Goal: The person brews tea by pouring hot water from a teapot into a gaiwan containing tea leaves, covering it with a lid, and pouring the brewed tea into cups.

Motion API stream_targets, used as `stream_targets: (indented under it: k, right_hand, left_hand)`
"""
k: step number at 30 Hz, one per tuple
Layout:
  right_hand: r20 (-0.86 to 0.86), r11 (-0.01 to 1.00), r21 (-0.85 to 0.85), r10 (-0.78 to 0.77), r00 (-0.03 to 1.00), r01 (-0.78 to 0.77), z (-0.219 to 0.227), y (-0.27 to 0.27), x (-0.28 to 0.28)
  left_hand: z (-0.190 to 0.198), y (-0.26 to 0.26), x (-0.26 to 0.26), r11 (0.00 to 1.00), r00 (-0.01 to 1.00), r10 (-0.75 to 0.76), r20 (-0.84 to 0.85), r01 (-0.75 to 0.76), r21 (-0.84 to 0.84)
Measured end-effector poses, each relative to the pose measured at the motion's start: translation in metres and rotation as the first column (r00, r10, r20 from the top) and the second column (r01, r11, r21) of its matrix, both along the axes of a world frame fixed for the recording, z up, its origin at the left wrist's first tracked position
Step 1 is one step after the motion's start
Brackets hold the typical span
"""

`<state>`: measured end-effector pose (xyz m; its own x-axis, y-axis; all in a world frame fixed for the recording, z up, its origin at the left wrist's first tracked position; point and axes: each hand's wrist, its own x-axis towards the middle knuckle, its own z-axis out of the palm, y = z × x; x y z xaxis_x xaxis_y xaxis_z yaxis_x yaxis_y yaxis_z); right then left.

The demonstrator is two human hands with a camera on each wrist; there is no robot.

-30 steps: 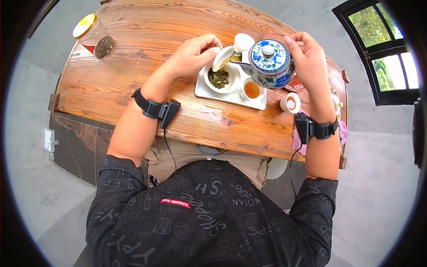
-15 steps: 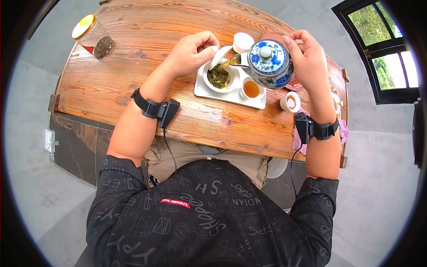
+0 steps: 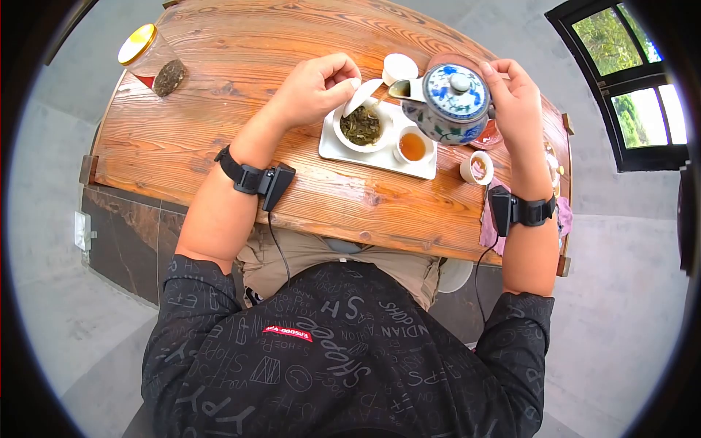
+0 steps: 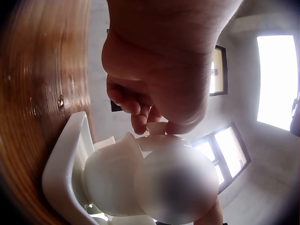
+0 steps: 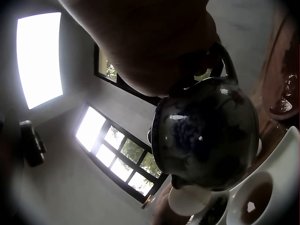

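Note:
My left hand (image 3: 318,91) pinches the knob of a white lid (image 3: 365,95), tilted over the far left rim of a white bowl (image 3: 338,130). Wet tea leaves (image 3: 361,128) lie in the bowl; in the left wrist view the lid (image 4: 176,185) leans close beside the bowl's wall (image 4: 112,176). My right hand (image 3: 517,102) grips the handle of a blue-flowered teapot (image 3: 445,113), held above the tray's right end with its spout facing the bowl. The bowl and a cup of amber tea (image 3: 412,147) share a white rectangular tray (image 3: 347,155).
Behind the tray sits a white cup (image 3: 400,67). Another small cup (image 3: 477,168) is to the tray's right, near a pink cloth (image 3: 491,230). A yellow-lidded jar (image 3: 155,62) stands far left on the wooden table (image 3: 241,55).
The teapot has drawn back to the right and tipped up more level, its spout now off the bowl. The lid is lifted and leaned a little further left. The left hand has barely moved.

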<state>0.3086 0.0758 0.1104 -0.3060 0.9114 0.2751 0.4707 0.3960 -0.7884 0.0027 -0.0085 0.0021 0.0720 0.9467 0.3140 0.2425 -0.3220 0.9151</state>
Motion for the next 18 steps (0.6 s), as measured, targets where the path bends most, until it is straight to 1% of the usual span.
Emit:
stream_targets:
  k: [1, 2, 3, 5, 9, 10, 11, 13, 14, 15, 17, 18]
  right_hand:
    - [-0.09, 0.999, -0.051, -0.016, 0.996, 0.012, -0.003, 0.004, 0.005]
    - [-0.225, 0.981, -0.194, -0.031, 0.974, -0.014, -0.004, 0.002, 0.009]
    - [-0.225, 0.981, -0.193, -0.029, 0.974, -0.015, -0.008, 0.007, 0.015]
    - [-0.377, 0.979, -0.201, -0.061, 0.924, -0.017, -0.02, 0.02, 0.031]
    - [-0.381, 0.965, -0.252, -0.164, 0.91, 0.069, -0.04, 0.048, 0.073]
    - [-0.432, 0.964, -0.25, -0.192, 0.881, 0.088, -0.049, 0.053, 0.079]
    - [-0.432, 0.965, -0.246, -0.194, 0.881, 0.092, -0.054, 0.056, 0.084]
    - [-0.415, 0.931, -0.291, -0.332, 0.847, 0.222, -0.062, 0.061, 0.096]
    - [-0.453, 0.913, -0.303, -0.39, 0.802, 0.272, -0.065, 0.059, 0.094]
    - [-0.453, 0.913, -0.3, -0.39, 0.802, 0.275, -0.068, 0.061, 0.097]
    - [-0.437, 0.901, -0.285, -0.426, 0.792, 0.328, -0.077, 0.065, 0.103]
    - [-0.436, 0.895, -0.302, -0.435, 0.788, 0.328, -0.081, 0.067, 0.106]
  left_hand:
    - [0.0, -0.001, 0.0, 1.0, 1.0, 0.002, 0.008, -0.002, -0.005]
    - [0.002, -0.002, 0.0, 1.0, 1.0, 0.003, 0.008, -0.003, -0.005]
    - [0.005, -0.003, 0.0, 0.999, 1.0, -0.017, -0.02, 0.016, -0.029]
    - [0.007, -0.004, -0.001, 0.998, 0.998, -0.035, -0.046, 0.032, -0.052]
    - [0.007, -0.006, 0.003, 0.998, 0.999, -0.048, -0.025, 0.047, -0.041]
    - [0.008, -0.006, 0.005, 0.998, 0.999, -0.047, -0.007, 0.047, -0.039]
    - [0.009, -0.008, 0.006, 0.998, 0.999, -0.05, -0.006, 0.05, -0.036]
    - [0.014, -0.011, 0.009, 0.998, 0.998, -0.048, -0.049, 0.046, -0.04]
    - [0.017, -0.012, 0.008, 0.996, 0.992, -0.081, -0.093, 0.076, -0.054]
    - [0.018, -0.012, 0.009, 0.996, 0.992, -0.083, -0.092, 0.079, -0.051]
    - [0.017, -0.014, 0.011, 0.998, 0.991, -0.061, -0.12, 0.063, 0.016]
    - [0.017, -0.014, 0.011, 0.997, 0.991, -0.068, -0.113, 0.07, 0.014]
